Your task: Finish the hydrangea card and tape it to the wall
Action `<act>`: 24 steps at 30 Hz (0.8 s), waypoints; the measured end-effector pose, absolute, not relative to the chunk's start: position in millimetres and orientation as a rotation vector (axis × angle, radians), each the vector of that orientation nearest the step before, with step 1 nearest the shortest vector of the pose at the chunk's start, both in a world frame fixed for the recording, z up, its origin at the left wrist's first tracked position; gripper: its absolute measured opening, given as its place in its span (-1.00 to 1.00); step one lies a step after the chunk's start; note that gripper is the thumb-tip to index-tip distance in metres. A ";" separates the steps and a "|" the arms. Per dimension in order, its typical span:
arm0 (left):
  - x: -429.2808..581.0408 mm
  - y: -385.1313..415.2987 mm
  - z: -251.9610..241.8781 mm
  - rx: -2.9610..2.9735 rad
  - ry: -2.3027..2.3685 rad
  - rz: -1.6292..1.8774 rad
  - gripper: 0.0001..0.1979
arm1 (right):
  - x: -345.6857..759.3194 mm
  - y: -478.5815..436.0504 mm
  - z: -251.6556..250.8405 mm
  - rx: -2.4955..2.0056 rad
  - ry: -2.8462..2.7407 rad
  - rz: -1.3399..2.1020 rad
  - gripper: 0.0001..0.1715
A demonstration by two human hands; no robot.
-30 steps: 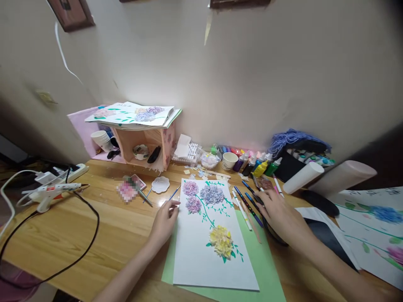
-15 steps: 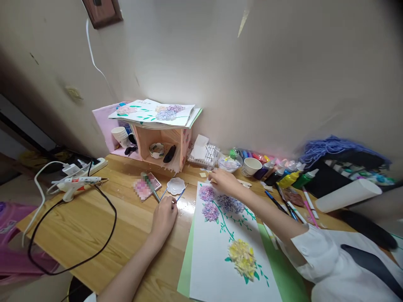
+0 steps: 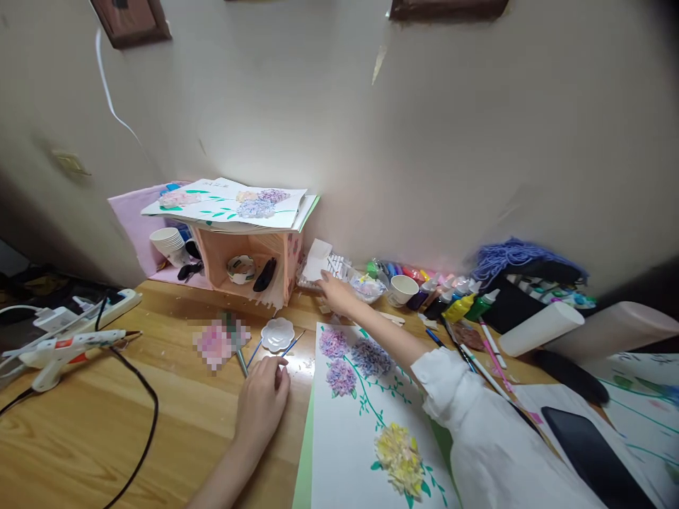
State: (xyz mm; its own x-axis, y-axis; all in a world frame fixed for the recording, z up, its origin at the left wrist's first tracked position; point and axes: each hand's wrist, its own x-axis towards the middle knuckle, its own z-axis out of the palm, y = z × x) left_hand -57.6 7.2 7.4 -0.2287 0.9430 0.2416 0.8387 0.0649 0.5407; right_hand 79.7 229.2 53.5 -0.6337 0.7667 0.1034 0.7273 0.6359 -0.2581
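Note:
My left hand point(image 3: 264, 397) rests on the table with its fingers curled; whatever may be inside them is hidden. Just beyond it are a white flower-shaped palette point(image 3: 277, 334) and slim blue paintbrushes point(image 3: 292, 343). My right hand point(image 3: 339, 295) reaches to the back, index finger stretched out, its tip at a white paper piece point(image 3: 317, 259) on a pack of cotton swabs point(image 3: 337, 266). Below my right arm lies a white sheet point(image 3: 339, 438) bearing purple flower clusters point(image 3: 341, 377), a yellow cluster point(image 3: 399, 459) and green painted stems.
A pink box shelf point(image 3: 291, 265) with flower pictures point(image 3: 223, 205) on top stands at the back left. A glue gun point(image 3: 64, 353) and power strip point(image 3: 119, 304) lie left. A paper cup point(image 3: 403, 290), paint bottles point(image 3: 460, 307) and pens line the right back. A dark phone-like slab point(image 3: 588, 452) lies right.
My right hand has moved from the top edge of the sheet back to the cotton swab pack. My left hand stays by the palette. The camera view has shifted right.

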 end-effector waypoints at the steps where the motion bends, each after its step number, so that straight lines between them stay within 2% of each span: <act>1: -58.1 6.9 6.9 1.820 2.155 0.903 -0.87 | 74.4 230.9 50.7 -1.223 -2.626 0.305 -0.55; 5: -59.5 5.8 6.9 1.779 2.141 0.945 -0.85 | 68.5 243.3 49.0 -1.206 -2.470 0.385 -0.58; 11: -57.6 4.7 10.8 1.740 2.130 0.959 -0.86 | 89.1 280.4 79.5 -1.245 -2.085 0.380 -0.41; 15: -57.0 4.6 11.9 1.715 2.128 0.949 -0.85 | 99.8 294.3 97.0 -1.217 -1.946 0.355 -0.36; 22: -57.0 3.8 13.4 1.707 2.123 0.957 -0.84 | 102.0 283.6 95.8 -1.202 -1.955 0.248 -0.38; 24: -56.9 3.3 13.4 1.719 2.121 0.955 -0.84 | 103.2 277.8 94.2 -1.231 -2.006 0.189 -0.46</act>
State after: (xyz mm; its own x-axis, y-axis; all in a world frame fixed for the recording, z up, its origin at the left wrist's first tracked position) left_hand -56.9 3.3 13.4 -0.2738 0.9396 0.2056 0.7768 0.0899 0.6233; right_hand 103.2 277.8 94.2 -0.2458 0.8140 0.5262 0.7017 0.5240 -0.4827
